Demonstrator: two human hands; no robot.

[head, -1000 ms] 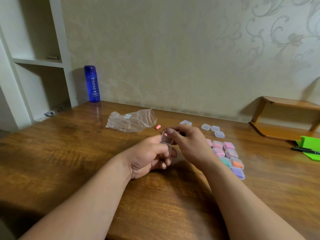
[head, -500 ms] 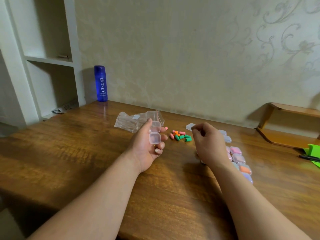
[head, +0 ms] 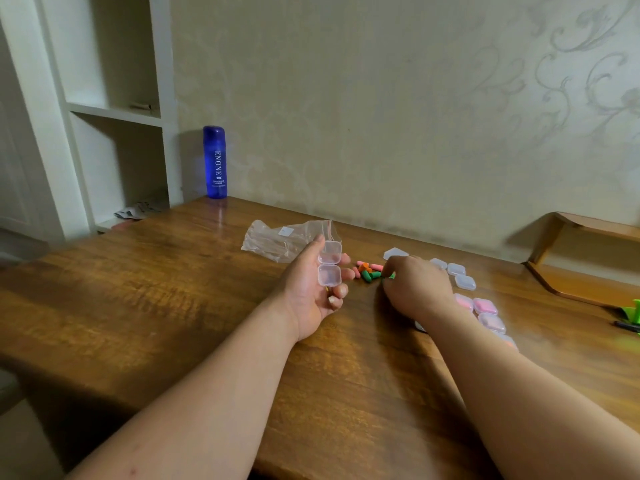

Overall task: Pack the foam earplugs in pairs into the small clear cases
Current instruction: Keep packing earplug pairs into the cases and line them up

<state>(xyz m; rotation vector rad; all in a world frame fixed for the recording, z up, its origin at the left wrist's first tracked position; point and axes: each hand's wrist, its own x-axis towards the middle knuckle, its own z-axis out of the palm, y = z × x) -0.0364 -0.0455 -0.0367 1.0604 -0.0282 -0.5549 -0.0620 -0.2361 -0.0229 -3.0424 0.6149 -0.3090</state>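
Note:
My left hand [head: 308,292] holds a small clear case [head: 329,265] hinged open, thumb along its left side and fingers under it. I cannot tell whether anything lies inside it. Just to its right, a small pile of pink, orange and green foam earplugs [head: 366,271] lies on the wooden table [head: 173,306]. My right hand [head: 417,289] is down at the pile's right edge, fingertips curled on a green earplug [head: 390,276]. Empty clear cases [head: 457,271] sit behind that hand. Closed cases with coloured earplugs [head: 485,306] line up to its right, partly hidden by my forearm.
A crumpled clear plastic bag [head: 277,240] lies behind my left hand. One more clear case [head: 394,253] sits beyond the pile. A blue bottle [head: 215,161] stands at the back left by white shelving [head: 114,112]. A low wooden shelf [head: 581,271] and a green object [head: 633,311] are at the right.
My hands have parted: the left holds the case, now open, out to the left. The right has gone down to the earplug pile, which it hid a second ago.

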